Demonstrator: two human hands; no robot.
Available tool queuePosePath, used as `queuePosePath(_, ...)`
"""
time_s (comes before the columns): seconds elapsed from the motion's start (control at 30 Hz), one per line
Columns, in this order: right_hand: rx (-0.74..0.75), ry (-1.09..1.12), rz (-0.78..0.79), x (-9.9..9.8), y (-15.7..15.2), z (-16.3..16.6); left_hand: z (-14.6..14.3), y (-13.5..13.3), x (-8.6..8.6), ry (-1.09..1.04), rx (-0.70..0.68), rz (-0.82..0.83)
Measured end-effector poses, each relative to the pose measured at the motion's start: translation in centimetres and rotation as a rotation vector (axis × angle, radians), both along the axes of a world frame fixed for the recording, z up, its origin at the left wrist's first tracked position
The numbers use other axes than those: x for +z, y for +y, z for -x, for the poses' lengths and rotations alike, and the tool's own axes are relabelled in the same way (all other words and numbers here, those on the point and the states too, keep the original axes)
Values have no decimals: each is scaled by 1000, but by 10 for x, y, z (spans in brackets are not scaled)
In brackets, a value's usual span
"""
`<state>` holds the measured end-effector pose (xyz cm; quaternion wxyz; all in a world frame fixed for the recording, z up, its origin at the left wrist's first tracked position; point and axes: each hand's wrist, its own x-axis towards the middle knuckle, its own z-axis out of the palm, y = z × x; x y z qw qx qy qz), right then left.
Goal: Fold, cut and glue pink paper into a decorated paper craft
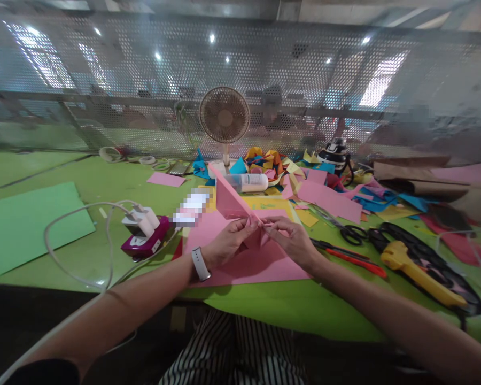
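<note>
A piece of folded pink paper is held up on edge in front of me, pinched by both hands near its lower right end. My left hand closes thumb and fingers on it from the left. From the right, my right hand grips the fold close beside the left fingertips. Beneath them a large pink sheet lies flat on the green table. Some of the small folds between my fingertips are hidden.
Left are a purple power strip with white chargers, cables, a phone and a green sheet. Right lie scissors, a red-handled cutter and a yellow glue gun. Behind stand a bottle, paper scraps and a fan.
</note>
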<state>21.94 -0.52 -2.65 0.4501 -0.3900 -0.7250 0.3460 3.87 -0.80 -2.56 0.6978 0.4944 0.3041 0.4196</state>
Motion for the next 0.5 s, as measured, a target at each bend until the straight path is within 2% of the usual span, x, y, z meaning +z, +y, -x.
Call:
queuePosePath(0.37, -4, 0, -50, -3, -1, 3, 1, 1, -1, 81, 15, -82)
queuePosePath(0.5, -14, -9, -60, -3, -1, 3, 3, 0, 4, 146, 25, -101)
